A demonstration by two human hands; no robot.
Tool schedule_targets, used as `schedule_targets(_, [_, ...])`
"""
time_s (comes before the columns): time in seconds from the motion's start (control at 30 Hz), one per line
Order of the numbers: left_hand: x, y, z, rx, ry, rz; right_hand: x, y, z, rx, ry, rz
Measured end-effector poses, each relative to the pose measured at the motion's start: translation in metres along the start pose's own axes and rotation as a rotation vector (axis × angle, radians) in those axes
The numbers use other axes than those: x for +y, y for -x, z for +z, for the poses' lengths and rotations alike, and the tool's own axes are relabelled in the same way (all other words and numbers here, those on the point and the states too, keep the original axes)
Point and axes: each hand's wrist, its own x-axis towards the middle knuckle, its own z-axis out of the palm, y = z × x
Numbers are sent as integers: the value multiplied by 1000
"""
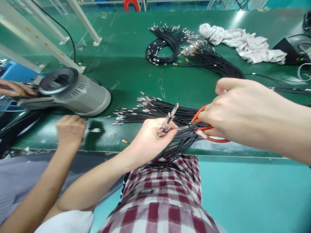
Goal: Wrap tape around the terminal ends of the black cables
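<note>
My left hand (155,132) pinches a few thin black cables with clear-sleeved, coppery tips (166,125); my right hand (225,113) holds orange-handled metal scissors (193,125) just right of them, above more black cables (155,109) on the near green, glossy surface (126,72).

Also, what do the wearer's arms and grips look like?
Left grip and right grip: bare hands, no gloves. Left forearm and right forearm: uncovered, no wristbands. Plain white fabric sleeve near the left elbow; no right sleeve in view.
</note>
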Motion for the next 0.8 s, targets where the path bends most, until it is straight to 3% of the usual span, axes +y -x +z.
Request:
schedule_targets(0.2, [1, 0, -1, -22, -9, -3, 2, 0, -2, -57, 206, -83])
schedule_targets(0.53, [-1, 2, -2, -63, 65, -19, 25, -12, 14, -176, -5, -55])
schedule_targets(0.8, [1, 0, -2, -26, 72, -14, 18, -1, 3, -27, -28, -74])
